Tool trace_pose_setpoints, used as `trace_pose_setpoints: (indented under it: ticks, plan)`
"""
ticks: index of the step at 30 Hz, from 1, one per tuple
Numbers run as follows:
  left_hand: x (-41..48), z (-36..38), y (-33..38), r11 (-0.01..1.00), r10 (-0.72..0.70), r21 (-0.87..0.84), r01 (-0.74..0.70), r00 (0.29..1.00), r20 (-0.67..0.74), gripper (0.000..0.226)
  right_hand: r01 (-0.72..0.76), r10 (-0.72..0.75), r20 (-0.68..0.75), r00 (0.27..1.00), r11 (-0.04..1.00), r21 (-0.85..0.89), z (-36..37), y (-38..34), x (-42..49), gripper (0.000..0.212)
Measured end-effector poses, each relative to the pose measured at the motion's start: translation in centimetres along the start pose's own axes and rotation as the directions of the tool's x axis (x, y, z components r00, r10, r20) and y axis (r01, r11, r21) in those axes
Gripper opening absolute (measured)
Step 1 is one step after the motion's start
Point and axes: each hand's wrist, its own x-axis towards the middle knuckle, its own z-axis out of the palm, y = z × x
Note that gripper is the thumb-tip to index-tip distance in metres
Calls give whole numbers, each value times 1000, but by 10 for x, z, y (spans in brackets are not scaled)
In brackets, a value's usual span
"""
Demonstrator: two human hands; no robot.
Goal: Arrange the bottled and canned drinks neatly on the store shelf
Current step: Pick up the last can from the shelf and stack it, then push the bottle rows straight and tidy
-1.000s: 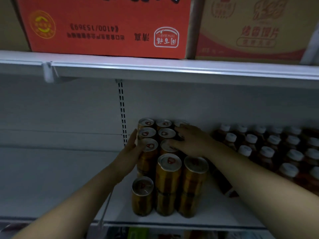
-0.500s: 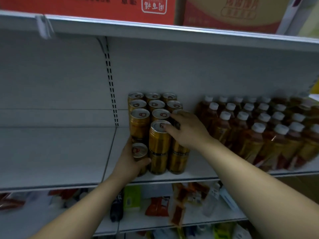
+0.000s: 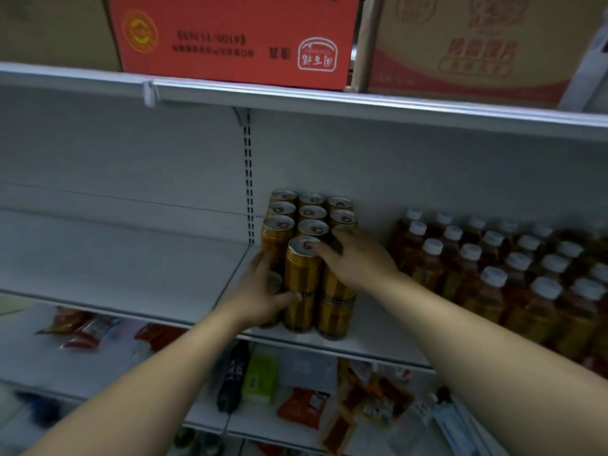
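Observation:
Gold cans with silver tops stand stacked two high in three rows on the white shelf. My left hand wraps around a single low can at the front left corner of the block; most of that can is hidden by my fingers. My right hand lies on top of the front stacked cans, fingertips touching the lid of the front middle can. To the right, brown tea bottles with white caps stand in rows.
The shelf left of the cans is bare. A red carton and a tan carton sit on the shelf above. Snack packets and a green pack lie on the lower shelf.
My left hand slid from the side of the upper cans down to the low front can and closed around it. My right hand moved forward onto the front cans. The view tilted.

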Motion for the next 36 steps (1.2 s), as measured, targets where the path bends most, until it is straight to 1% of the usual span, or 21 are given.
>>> trace_pose_setpoints:
  ticks: [1,3,5,7,8,10,12,13,16,20,22,23,25,27,28,29,30,33,34,36]
  plan:
    - [-2,5,7,998,12,54,-13,1000,18,100,-8,8,4,1000,1000,-8,2,3,0,70]
    - [0,18,2,983,-17,182,5,998,65,94,-14,14,10,1000,1000,-7,7,6,-1,72]
    - [4,20,-4,978,-41,207,21,995,94,93,-20,20,21,1000,1000,7,4,4,-2,71]
    - [4,10,1,985,-27,170,8,994,107,93,-37,36,55,998,999,4,-3,2,-6,74]
    - [5,3,2,994,-1,113,-9,996,86,93,-44,45,55,997,999,-3,-6,3,-6,75]
    - [8,-15,11,999,21,32,-22,999,35,90,-61,61,4,998,998,22,-16,7,-9,70]
    - [12,-29,23,996,71,44,-72,997,36,93,-95,96,-42,994,995,34,-26,13,-15,62]
    - [13,-35,32,990,102,94,-107,993,51,94,-121,121,-45,992,993,9,-33,17,-20,60]
    - [17,-41,60,954,208,194,-229,970,124,88,-188,181,-76,980,978,-91,-50,33,-36,66]
    - [12,-28,100,914,243,278,-294,949,203,79,-282,265,-118,957,947,-155,-72,60,-58,68]
    - [8,-17,114,889,281,305,-341,933,225,78,-302,280,-139,950,936,-179,-80,78,-66,66]
    - [8,-10,118,883,275,322,-343,931,239,78,-319,298,-136,945,932,-173,-84,86,-71,66]
    - [10,3,123,873,241,362,-326,935,259,79,-358,342,-120,932,920,-161,-88,104,-77,80]
    - [12,14,125,865,196,406,-295,943,268,80,-360,349,-100,932,923,-135,-88,122,-75,95]
    - [13,19,127,855,184,433,-285,948,260,80,-349,340,-88,936,930,-117,-88,131,-74,97]
    - [14,23,132,843,169,464,-271,954,249,80,-334,327,-74,942,936,-112,-90,138,-71,94]
    - [16,27,136,830,150,496,-255,958,243,79,-312,306,-69,950,944,-105,-94,143,-70,87]
    - [25,39,151,793,97,573,-208,971,219,78,-246,245,-32,969,967,-71,-102,161,-63,57]
    - [27,44,156,786,84,587,-192,975,207,78,-224,223,-19,975,972,-74,-105,168,-60,53]
    - [33,55,166,784,78,597,-171,981,178,79,-202,203,-3,979,977,-60,-106,184,-55,56]
